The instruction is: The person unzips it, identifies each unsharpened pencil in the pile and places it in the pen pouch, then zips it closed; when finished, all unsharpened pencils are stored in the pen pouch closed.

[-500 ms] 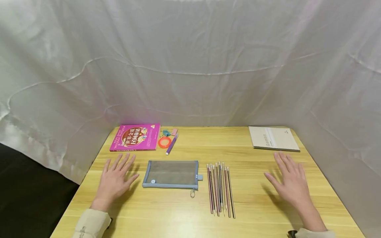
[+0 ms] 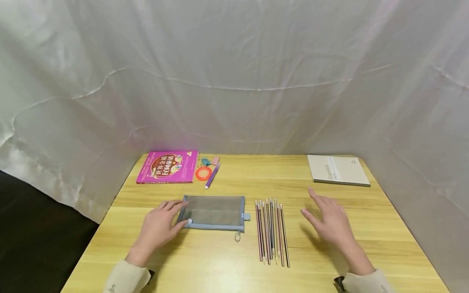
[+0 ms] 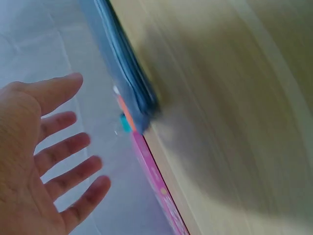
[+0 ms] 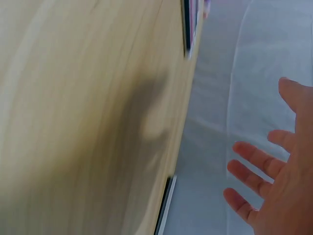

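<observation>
Hovering over one end of the pouch (image 2: 216, 212) is the left grip (image 2: 158, 226).

Between right hand (image 2: 332, 223) and pouch (image 2: 214, 211), only the pencils (image 2: 272, 228) obstruct the tabletop (image 2: 220, 260).

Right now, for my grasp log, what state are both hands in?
Left hand: open, by the pouch, holding nothing.
Right hand: open, right of the pencils, holding nothing.

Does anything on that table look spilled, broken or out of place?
Nothing stands out: the mesh zipper pouch lies flat, and the pencils beside it are only slightly uneven at their ends. No damage shows.
</observation>
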{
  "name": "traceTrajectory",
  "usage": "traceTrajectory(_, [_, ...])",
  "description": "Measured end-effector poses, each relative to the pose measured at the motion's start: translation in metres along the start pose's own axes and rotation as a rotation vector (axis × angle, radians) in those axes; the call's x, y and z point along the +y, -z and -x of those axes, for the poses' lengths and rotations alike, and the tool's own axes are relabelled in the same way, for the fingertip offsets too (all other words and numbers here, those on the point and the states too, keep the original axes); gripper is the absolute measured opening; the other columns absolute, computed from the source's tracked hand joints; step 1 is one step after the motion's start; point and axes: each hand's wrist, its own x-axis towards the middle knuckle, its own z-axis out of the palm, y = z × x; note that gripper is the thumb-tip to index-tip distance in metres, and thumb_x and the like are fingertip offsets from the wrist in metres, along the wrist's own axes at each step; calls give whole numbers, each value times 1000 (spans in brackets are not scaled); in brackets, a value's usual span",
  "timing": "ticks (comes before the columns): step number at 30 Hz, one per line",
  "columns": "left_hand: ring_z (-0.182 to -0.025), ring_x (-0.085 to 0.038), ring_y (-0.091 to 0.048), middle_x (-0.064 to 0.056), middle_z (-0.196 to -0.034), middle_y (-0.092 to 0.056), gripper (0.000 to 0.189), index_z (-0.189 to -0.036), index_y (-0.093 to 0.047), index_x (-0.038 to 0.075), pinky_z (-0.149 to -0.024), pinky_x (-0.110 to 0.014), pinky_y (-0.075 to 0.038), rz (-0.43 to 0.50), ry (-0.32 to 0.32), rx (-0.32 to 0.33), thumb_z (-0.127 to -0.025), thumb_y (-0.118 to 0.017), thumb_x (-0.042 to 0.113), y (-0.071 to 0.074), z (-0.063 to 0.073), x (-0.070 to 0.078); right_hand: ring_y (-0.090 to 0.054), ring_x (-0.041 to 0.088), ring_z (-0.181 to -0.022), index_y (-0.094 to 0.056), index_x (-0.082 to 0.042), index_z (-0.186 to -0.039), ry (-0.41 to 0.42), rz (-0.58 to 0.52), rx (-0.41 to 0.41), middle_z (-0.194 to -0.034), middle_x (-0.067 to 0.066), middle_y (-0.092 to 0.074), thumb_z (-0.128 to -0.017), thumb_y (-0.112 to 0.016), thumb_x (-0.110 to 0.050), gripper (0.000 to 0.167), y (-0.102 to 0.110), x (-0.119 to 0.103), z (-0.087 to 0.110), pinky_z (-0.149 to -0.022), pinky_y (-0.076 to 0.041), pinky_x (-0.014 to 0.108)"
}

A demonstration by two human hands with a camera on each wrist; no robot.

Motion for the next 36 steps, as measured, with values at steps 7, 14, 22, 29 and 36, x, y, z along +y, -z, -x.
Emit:
traceTrajectory(7, [-92,-17,-73,0,-116,-77,35,-118,-76,22,-72,-35,-60,182,-2,-115,-88,-83,39,-8,-6,35,-57,44,-129,-49,-11,-153,39,-112,-77,-137,16,-66,-102,-65,-41,61,-21,-34,-16,-111,-37,72])
traceTrajectory(14, [-76,0,-67,8,-99,-77,27,-116,-77,22,-67,-23,-54,388,-112,-235,-91,-81,31,-24,-16,64,-59,40,-130,-56,-8,-147,87,-165,-164,-139,14,-65,-100,-68,-39,58,-46,-73,-30,-114,-40,65])
traceTrajectory(22, [-83,-2,-69,9,-98,-77,28,-121,-76,24,-74,-23,-57,475,-210,-358,-93,-79,28,-34,-28,88,-58,39,-133,-62,-8,-142,143,-203,-274,-140,13,-66,-102,-65,-38,49,-73,-101,-35,-120,-37,60])
traceTrajectory(29, [-82,1,-66,12,-98,-76,28,-119,-76,27,-75,-23,-54,454,-236,-400,-91,-81,28,-42,-35,98,-63,33,-124,-61,-9,-142,185,-168,-316,-134,11,-69,-100,-69,-34,49,-87,-115,-35,-108,-50,55])
traceTrajectory(36, [-83,2,-65,12,-100,-73,24,-113,-75,26,-76,-21,-53,457,-243,-402,-90,-82,28,-50,-37,101,-65,31,-113,-65,-8,-138,169,-176,-308,-124,12,-72,-96,-74,-28,48,-92,-122,-36,-97,-55,55])
